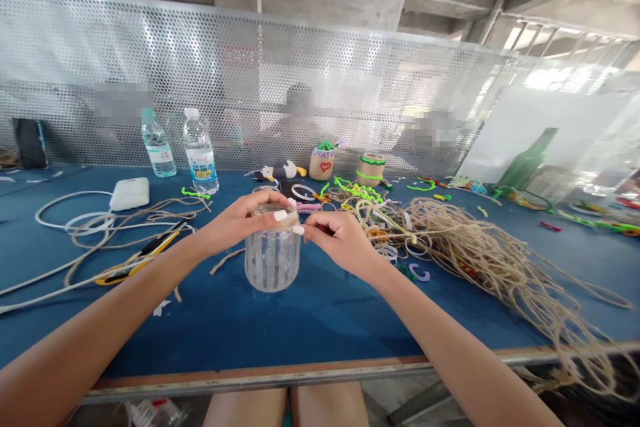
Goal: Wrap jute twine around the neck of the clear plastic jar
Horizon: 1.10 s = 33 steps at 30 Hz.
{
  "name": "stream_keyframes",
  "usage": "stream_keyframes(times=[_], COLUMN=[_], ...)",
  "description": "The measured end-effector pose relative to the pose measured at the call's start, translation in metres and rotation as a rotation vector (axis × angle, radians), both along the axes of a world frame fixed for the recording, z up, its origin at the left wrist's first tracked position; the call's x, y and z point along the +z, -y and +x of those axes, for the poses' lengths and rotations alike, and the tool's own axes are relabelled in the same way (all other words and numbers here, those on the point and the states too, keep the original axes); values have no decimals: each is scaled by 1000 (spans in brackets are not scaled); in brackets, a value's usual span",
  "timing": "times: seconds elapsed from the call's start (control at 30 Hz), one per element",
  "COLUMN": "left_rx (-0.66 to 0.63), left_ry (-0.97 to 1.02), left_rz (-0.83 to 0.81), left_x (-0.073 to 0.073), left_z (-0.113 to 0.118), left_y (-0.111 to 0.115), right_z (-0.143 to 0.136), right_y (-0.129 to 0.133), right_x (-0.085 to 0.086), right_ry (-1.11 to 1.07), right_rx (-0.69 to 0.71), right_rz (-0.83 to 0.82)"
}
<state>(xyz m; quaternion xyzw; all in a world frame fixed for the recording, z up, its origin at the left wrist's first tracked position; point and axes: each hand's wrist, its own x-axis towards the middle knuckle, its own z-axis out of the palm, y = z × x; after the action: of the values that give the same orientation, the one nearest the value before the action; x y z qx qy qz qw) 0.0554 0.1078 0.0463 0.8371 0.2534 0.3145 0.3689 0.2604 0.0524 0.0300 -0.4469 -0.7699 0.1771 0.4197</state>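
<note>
A ribbed clear glass jar stands upright at the middle of the blue table, with twine around its neck. My left hand is closed over the jar's upper part, its thumb pressing on the twine. At the right side of the neck, my right hand pinches the twine between thumb and fingers. A large loose pile of twine spreads to the right of my right hand. The exact strand between my right fingertips is partly hidden.
On the left lie a yellow-black utility knife, a white cable and a white power bank. Two water bottles, a heart-decorated jar and a green-trimmed jar stand behind. A green bottle stands right.
</note>
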Motion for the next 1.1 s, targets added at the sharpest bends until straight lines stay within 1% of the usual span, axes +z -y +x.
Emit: stream_keyframes(times=[0.07,0.1,0.23,0.33,0.43,0.5,0.57,0.67,0.77,0.83,0.93,1.0,1.03,1.1], left_rx=[-50,-54,-37,-27,68,93,66,62,88,102,156,169,159,99], left_ry=[24,32,-15,-87,-126,-157,-201,-226,-230,-243,-274,-308,-327,-388], left_rz=[-48,-52,37,186,435,518,486,380,319,300,300,314,335,415], left_x=[2,3,6,6,8,12,16,21,21,19,18,20,23,31], left_z=[1,1,0,-3,-8,-9,-10,-9,-8,-7,-7,-7,-7,-6], left_y=[1,1,1,1,4,7,11,15,16,17,18,17,17,15], right_z=[0,0,-1,-1,-2,-3,-4,-5,-5,-6,-8,-9,-10,-11], right_y=[1,1,0,-1,-2,-1,2,7,11,12,10,9,9,9], right_x=[1,1,0,-1,-2,-2,-1,1,2,2,1,0,0,0], right_ry=[9,10,-5,-23,-29,-34,-34,-34,-39,-36,-32,-37,-40,-41], right_rx=[8,10,4,12,9,11,29,98,169,186,185,187,189,193], right_rz=[5,7,10,7,2,5,8,-16,-51,-47,-17,-2,4,17])
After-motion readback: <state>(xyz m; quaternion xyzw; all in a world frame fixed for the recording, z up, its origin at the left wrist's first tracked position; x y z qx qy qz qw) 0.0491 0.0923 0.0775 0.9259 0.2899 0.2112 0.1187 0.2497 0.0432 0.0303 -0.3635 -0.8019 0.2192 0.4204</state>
